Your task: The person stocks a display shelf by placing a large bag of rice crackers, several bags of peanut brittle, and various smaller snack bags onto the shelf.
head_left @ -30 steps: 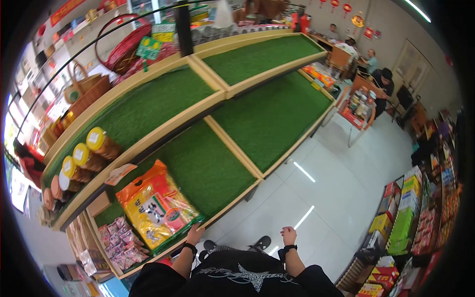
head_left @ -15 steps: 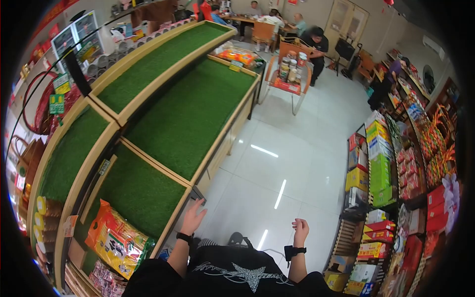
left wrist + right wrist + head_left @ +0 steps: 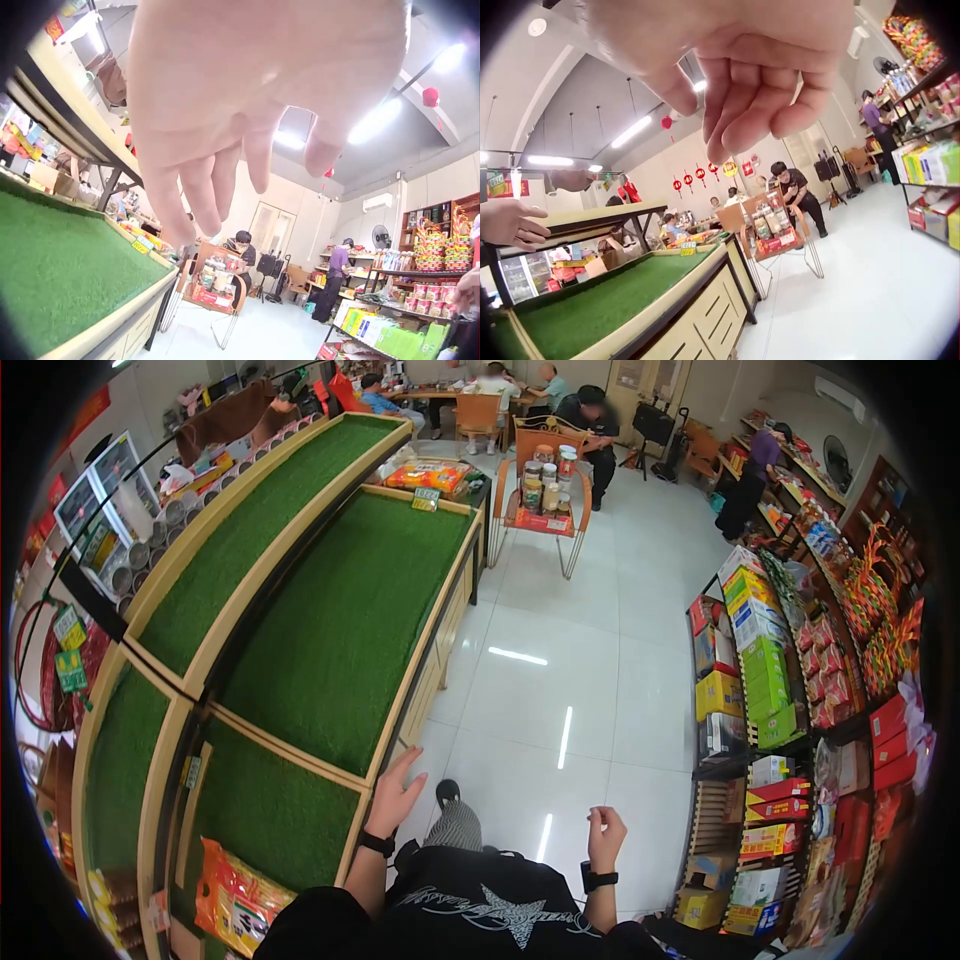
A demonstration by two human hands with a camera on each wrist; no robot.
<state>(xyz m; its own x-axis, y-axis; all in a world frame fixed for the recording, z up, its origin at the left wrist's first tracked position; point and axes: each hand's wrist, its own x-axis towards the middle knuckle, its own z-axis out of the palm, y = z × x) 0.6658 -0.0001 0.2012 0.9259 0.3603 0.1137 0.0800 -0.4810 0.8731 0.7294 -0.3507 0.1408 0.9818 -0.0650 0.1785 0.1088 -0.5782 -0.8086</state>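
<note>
Beside the wooden edge of the green-lined display stand (image 3: 320, 630), my left hand (image 3: 397, 795) is held out with fingers spread and nothing in it. The left wrist view shows that hand (image 3: 247, 97) large, its fingers relaxed. My right hand (image 3: 605, 837) hangs over the floor on the other side of my body, empty; in the right wrist view its fingers (image 3: 754, 97) are loosely bent. A red and yellow bag (image 3: 235, 900) lies in the near compartment of the stand, to the left of my left arm.
Shelves of boxed and bagged goods (image 3: 770, 690) line the right side. Ahead, a chair-like rack (image 3: 545, 510) holds several jars. A person in black (image 3: 598, 445) sits behind it, others sit at a table, and one in purple (image 3: 757, 465) stands by the far shelves. White tiled floor (image 3: 540, 690) lies between.
The view has turned right and moved forward along the stand. The left hand has left the spot near the bag at the stand's edge; the bag now sits lower in view.
</note>
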